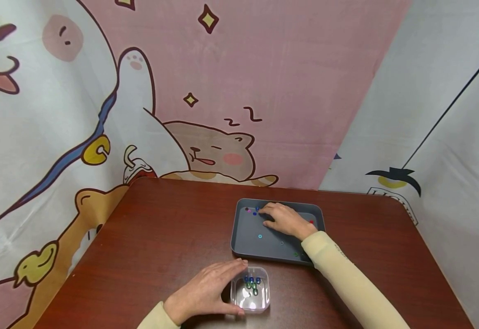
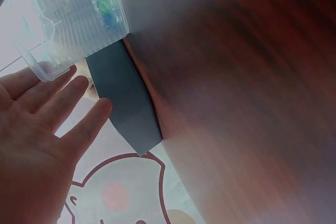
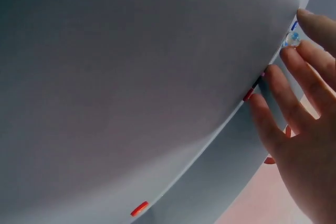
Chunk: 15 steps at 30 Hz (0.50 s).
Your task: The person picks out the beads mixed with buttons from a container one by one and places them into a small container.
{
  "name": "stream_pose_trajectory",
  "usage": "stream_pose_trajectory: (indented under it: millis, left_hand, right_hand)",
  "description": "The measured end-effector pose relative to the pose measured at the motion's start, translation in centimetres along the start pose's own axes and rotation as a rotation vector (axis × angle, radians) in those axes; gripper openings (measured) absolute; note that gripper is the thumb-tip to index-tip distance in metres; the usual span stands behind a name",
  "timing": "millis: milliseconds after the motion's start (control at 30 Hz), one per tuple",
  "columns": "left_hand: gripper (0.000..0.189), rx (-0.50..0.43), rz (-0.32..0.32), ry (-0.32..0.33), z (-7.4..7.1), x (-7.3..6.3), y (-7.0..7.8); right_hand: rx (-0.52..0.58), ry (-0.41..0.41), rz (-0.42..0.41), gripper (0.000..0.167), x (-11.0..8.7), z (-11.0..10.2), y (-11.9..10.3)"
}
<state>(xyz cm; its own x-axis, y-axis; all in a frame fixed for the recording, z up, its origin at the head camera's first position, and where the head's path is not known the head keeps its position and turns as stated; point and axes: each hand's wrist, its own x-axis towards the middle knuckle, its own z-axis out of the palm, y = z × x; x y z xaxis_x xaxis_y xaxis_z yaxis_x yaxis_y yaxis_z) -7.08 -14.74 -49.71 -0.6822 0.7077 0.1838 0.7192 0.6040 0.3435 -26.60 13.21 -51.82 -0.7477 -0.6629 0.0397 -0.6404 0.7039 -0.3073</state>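
Observation:
My left hand (image 1: 206, 290) holds a small clear plastic box (image 1: 251, 306) on the table, index finger at its far side and thumb at its near side. Several blue and green glass marbles (image 1: 252, 284) lie inside the box. In the left wrist view the fingers (image 2: 97, 116) look nearly straight by the box wall. My right hand (image 1: 284, 219) reaches into a grey tray (image 1: 245, 246), fingers spread. Close to its fingertips is a clear marble with blue in it (image 3: 293, 38); whether they touch it I cannot tell.
Small rings lie scattered in the tray: a light blue one (image 1: 260, 236), a blue one (image 1: 254, 214), a pink one (image 1: 249, 210), a red one (image 3: 139, 208) and a green one (image 1: 296, 254). Behind the brown table (image 1: 161, 228) hangs a cartoon-printed cloth (image 1: 284, 91).

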Motion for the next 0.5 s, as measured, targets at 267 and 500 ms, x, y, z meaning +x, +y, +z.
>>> stream_pose_trajectory:
  millis: [267,500]
  left_hand:
    - [0.099,-0.002,-0.007,-0.006,0.01,0.0,0.0]
    - [0.1,-0.004,-0.01,-0.004,0.03,-0.03,0.04]
  right_hand:
    - [0.019,0.014,-0.007,0.04,-0.3,0.03,-0.07]
    - [0.03,0.029,-0.007,0.035,-0.43,0.08,-0.01]
